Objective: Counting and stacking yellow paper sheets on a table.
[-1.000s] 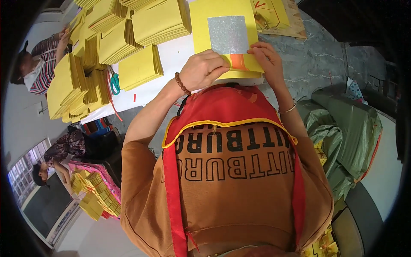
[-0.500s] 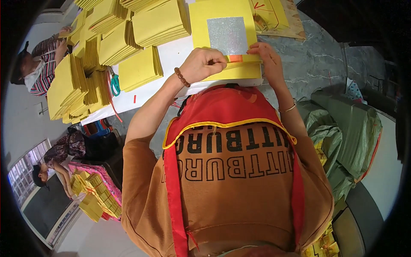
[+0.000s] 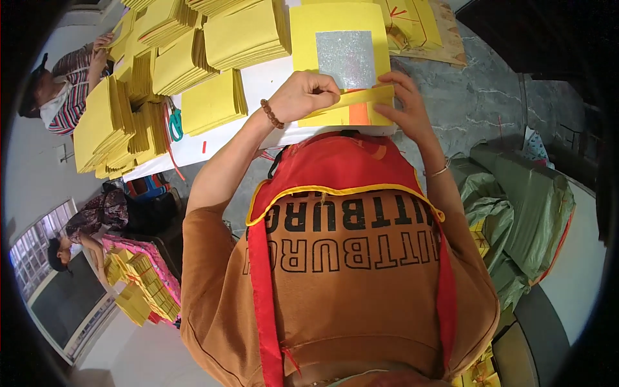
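On the white table in front of me lies yellow paper (image 3: pixel 306 39) with a silver glitter square (image 3: pixel 345 58). Its near part is rolled or folded into a narrow strip (image 3: pixel 363 97), and an orange-red patch (image 3: pixel 358 114) shows below this. My left hand (image 3: pixel 306 93), wearing a beaded bracelet, is closed with thumb and bent fingers on the strip's left part. At the strip's right end my right hand (image 3: pixel 407 106) has its thumb and fingers spread apart, the thumb nearer me and the fingers on the far side.
Stacks of folded yellow paper (image 3: pixel 245 39) fill the table's left and back. Green-handled scissors (image 3: pixel 175 124) lie beside them. Two other people sit at the left, one handling yellow paper (image 3: pixel 122 39). Green plastic-covered bundles (image 3: pixel 522 193) stand at the right; a yellow bundle (image 3: pixel 412 22) lies behind.
The folded strip has lifted and tilted, baring more of the orange-red patch below. My right thumb and fingers have spread apart at its end. My left hand has barely moved.
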`<state>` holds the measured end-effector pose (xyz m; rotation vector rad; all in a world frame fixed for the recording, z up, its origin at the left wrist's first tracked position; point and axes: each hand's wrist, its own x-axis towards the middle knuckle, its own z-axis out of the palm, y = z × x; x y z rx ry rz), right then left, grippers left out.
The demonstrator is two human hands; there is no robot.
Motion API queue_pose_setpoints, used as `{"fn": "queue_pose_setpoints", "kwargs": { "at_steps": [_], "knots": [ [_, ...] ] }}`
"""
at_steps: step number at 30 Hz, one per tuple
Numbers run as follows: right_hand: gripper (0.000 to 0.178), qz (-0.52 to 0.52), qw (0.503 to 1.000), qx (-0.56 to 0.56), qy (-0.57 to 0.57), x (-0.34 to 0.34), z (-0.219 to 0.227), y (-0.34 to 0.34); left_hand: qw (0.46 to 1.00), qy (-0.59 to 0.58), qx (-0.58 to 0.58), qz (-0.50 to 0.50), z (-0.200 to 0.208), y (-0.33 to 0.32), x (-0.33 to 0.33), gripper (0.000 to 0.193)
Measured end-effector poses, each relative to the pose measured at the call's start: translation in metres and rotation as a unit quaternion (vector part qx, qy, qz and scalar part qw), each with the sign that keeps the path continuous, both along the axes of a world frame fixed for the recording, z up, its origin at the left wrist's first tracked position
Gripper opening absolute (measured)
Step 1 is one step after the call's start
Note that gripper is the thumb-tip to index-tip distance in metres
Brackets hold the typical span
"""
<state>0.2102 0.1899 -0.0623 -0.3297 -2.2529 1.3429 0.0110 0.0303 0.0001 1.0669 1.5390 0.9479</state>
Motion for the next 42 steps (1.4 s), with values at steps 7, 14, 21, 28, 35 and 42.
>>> {"fn": "queue_pose_setpoints", "kwargs": {
  "at_steps": [7,14,21,28,35,42],
  "knots": [
    [0.016,-0.043,0.999,-0.031,0.012,-0.002,-0.010,-0.008,0.944,0.282,0.151,-0.081,0.006,-0.032,-0.026,0.050],
    [0.019,-0.035,0.986,0.165,-0.002,-0.005,0.021,0.000,0.787,0.583,0.198,-0.030,-0.015,-0.032,-0.023,0.047],
    [0.021,0.124,0.965,0.223,-0.063,0.012,0.046,-0.003,0.820,0.506,0.263,-0.043,-0.013,-0.061,0.002,0.027],
    [0.027,-0.008,0.983,-0.145,-0.116,-0.008,0.040,-0.010,0.928,0.300,0.118,0.185,-0.018,-0.044,0.005,0.024],
    [0.039,-0.104,0.961,-0.255,0.037,-0.027,0.040,-0.026,0.958,0.064,0.046,0.277,-0.036,-0.032,-0.004,0.026],
    [0.039,-0.128,0.973,-0.175,-0.078,-0.034,0.024,-0.018,0.947,-0.062,-0.062,0.308,-0.015,-0.017,-0.012,0.021]
  ]
}}
